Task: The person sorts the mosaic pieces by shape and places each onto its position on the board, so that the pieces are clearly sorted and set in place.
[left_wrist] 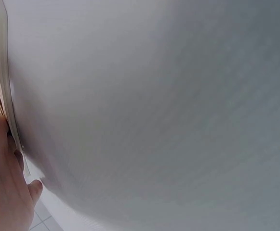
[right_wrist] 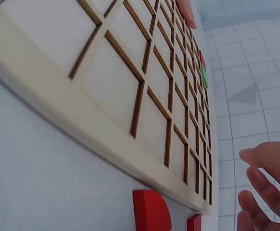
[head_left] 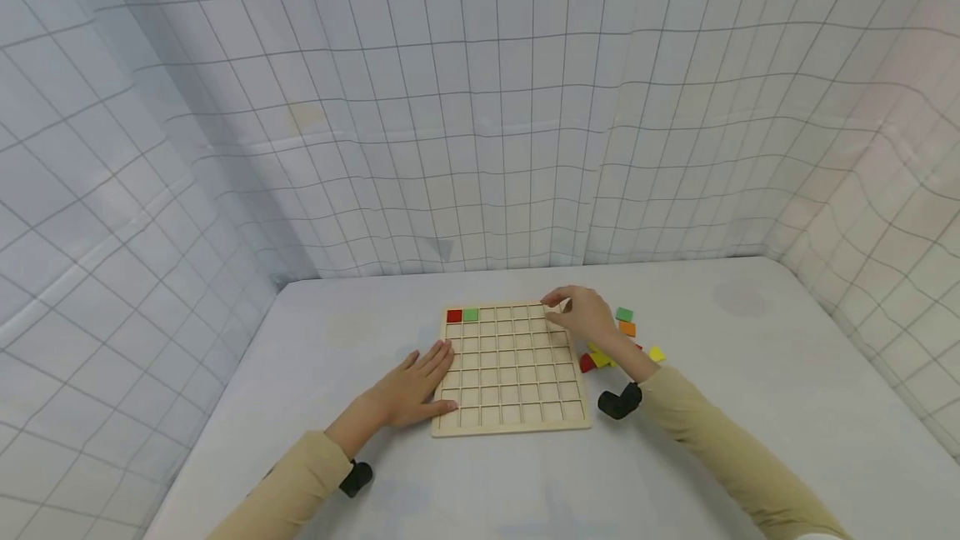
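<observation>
A pale wooden grid board [head_left: 517, 429] lies on the table, also seen close up in the right wrist view [right_wrist: 96, 130]. A red tile [head_left: 454, 317] and a green tile [head_left: 470, 315] fill its two far-left cells. My left hand [head_left: 408, 390] rests spread on the board's left edge; part of it shows in the left wrist view [left_wrist: 7, 187]. Over the far right corner hovers my right hand [head_left: 588, 319], thumb and index finger apart; in the right wrist view [right_wrist: 270, 192] nothing shows between its bent, loose fingers.
Right of the board lie loose pieces: a green one [head_left: 624, 314], an orange one [head_left: 627, 328], several yellow ones [head_left: 656, 354] and a red one [head_left: 587, 363], partly overlapping and partly behind the right arm. A white grid-lined curtain [head_left: 517, 148] hangs around the table's far side and both flanks.
</observation>
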Action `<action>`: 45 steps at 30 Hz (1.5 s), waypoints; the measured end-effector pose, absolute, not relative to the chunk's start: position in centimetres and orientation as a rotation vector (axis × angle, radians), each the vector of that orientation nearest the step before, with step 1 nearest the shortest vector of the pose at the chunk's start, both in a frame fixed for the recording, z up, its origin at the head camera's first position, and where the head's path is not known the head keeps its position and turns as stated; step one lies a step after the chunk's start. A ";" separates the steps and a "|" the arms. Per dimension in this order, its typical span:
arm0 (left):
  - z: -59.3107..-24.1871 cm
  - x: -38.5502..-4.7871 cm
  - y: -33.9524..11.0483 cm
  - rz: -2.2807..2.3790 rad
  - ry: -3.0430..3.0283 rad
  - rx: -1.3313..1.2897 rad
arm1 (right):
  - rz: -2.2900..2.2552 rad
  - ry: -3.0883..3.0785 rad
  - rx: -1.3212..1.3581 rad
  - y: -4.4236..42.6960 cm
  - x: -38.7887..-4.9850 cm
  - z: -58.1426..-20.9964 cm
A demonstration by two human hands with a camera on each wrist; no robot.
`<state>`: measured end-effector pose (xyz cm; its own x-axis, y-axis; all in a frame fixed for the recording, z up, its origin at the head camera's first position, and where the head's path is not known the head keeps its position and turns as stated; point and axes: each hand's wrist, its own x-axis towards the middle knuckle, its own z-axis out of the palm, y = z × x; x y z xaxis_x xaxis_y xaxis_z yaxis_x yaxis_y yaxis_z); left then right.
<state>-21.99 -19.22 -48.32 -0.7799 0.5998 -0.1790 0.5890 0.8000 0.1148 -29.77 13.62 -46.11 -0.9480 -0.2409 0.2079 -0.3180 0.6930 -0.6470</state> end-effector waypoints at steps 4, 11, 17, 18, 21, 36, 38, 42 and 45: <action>-47.9 -21.9 -19.0 0.081 2.764 0.923 | 1.123 -2.791 0.436 14.9 -29.8 -46.4; -47.5 -21.8 -18.8 0.056 2.755 0.919 | 1.064 -2.817 0.357 17.2 -29.7 -46.5; -47.5 -21.7 -18.8 0.058 2.753 0.910 | 1.082 -2.832 0.327 19.1 -29.4 -46.8; -47.5 -21.6 -18.8 0.063 2.753 0.909 | 1.082 -2.829 0.325 19.5 -29.4 -46.9; -47.5 -21.6 -18.9 0.076 2.755 0.910 | 1.098 -2.823 0.307 20.5 -29.5 -47.1; -47.3 -21.7 -18.7 0.041 2.759 0.931 | 1.041 -2.893 0.197 24.1 -28.8 -47.9; -47.3 -21.7 -18.7 0.040 2.758 0.938 | 1.038 -2.903 0.192 24.5 -28.6 -48.0; -47.2 -21.7 -18.6 0.041 2.756 0.939 | 1.026 -2.903 0.203 25.1 -28.0 -48.0; -47.2 -21.6 -18.6 0.052 2.754 0.931 | 1.003 -2.899 0.207 25.5 -27.8 -48.1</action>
<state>-21.61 -18.63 -47.20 -0.7706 0.6024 -0.2081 0.5941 0.7972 0.1072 -27.78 25.47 -48.09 -0.9887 -0.1048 0.1070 -0.1486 0.7785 -0.6099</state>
